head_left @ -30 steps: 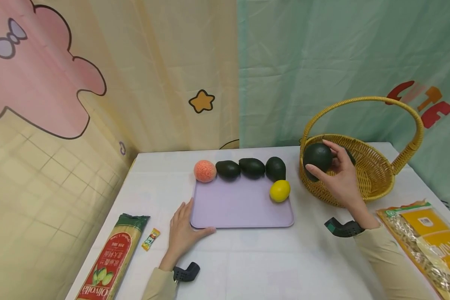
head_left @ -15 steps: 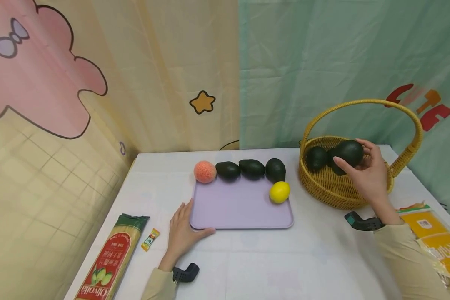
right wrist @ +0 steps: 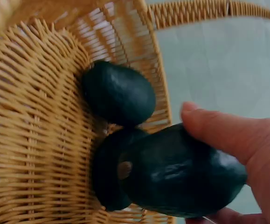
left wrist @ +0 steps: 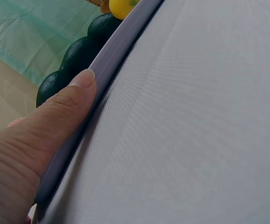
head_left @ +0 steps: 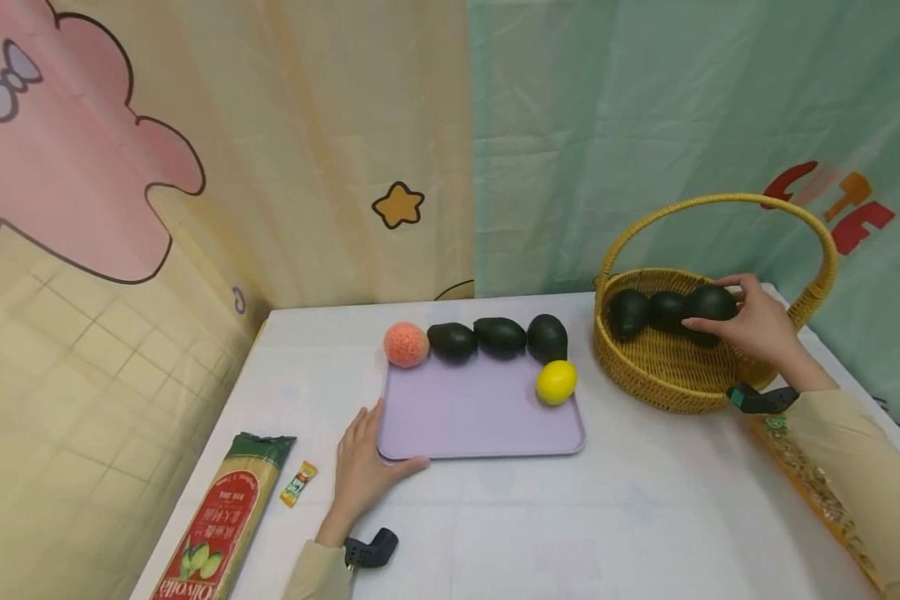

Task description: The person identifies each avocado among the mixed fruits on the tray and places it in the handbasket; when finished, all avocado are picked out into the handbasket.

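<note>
Currently, the right hand (head_left: 763,323) pinches the held avocado (head_left: 712,302) between thumb and fingers, over the rear of the basket (head_left: 648,385); clearance from the basket floor cannot be read. Key relation: the held avocado lies left of the right palm, at the fingertips. In the right wrist view, its long axis points away from the palm, stem end outward, partly covering the middle avocado (right wrist: 107,175); contact between these 2 cannot be confirmed. Next in the row, farther from the right hand, is the left avocado (head_left: 627,314). The right hand is the nearer of the 2 hands. Well apart, the left hand (head_left: 366,457) sits spread at the near left corner of the tray (head_left: 480,417), thumb against the rim, pinching nothing
</note>
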